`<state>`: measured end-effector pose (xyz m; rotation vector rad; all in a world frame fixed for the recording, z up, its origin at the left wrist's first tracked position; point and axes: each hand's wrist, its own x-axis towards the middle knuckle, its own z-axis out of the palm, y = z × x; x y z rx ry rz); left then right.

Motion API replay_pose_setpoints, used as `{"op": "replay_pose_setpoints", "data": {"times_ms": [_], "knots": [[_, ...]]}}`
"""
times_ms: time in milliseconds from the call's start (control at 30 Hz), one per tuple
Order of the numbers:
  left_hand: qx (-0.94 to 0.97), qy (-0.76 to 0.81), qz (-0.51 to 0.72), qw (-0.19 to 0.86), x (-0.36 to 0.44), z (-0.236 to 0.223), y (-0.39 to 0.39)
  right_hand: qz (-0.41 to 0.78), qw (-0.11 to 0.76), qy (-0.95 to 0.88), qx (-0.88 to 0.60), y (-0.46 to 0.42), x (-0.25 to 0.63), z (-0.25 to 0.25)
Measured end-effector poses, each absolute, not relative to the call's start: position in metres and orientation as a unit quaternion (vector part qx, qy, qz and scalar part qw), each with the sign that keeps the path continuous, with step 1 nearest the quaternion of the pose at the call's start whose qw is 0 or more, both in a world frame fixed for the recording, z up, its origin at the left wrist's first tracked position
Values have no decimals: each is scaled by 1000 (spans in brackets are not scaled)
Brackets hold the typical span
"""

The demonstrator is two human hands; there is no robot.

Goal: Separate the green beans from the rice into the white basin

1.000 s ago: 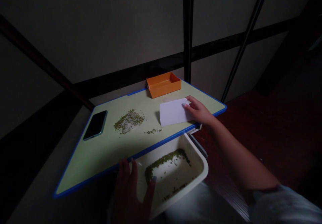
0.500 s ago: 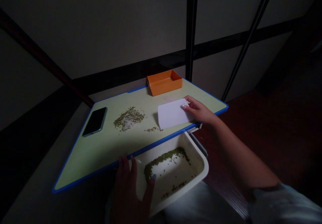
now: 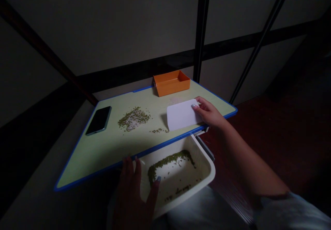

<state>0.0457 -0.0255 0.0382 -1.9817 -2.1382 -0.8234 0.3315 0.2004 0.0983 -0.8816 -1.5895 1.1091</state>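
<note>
In the head view, the right hand (image 3: 208, 113) pinched a smooth white rectangular card (image 3: 182, 115) at its nine o'clock; the left hand (image 3: 136, 192) lay spread over a round-cornered whitish plastic tub (image 3: 211, 171), a grainy green heap (image 3: 139, 116) at its twelve o'clock.

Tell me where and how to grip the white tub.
Come from the right, probably pinching the near right corner of the white tub: its lip is exposed there, while the left hand blocks the left side and the tabletop the far.
</note>
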Motion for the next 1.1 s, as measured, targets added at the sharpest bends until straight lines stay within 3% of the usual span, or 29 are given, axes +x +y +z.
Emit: {"op": "replay_pose_setpoints", "data": {"times_ms": [1100], "knots": [[-649,-705,-281,53,51,38,-25,500,443,-659,-345,197,329,102]]}}
